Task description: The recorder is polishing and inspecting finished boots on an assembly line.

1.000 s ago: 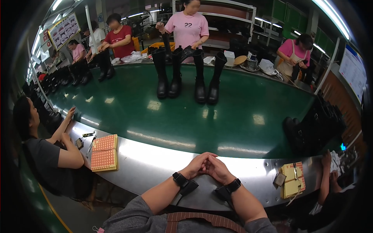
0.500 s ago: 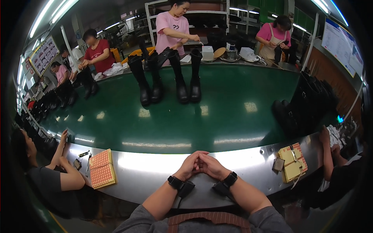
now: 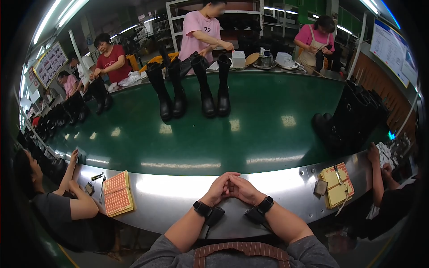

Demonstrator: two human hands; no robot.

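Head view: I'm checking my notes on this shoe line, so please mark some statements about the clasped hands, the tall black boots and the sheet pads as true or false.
1. The person's left hand and right hand are clasped together on the shiny metal table rim. True.
2. Each wrist carries a black wristband. True.
3. The tall black boots on the green belt lie on their sides. False: they stand upright.
4. The orange pad of dotted sheets lies to the right of the hands. False: it lies to their left.
5. The hands hold a boot. False: they hold nothing.
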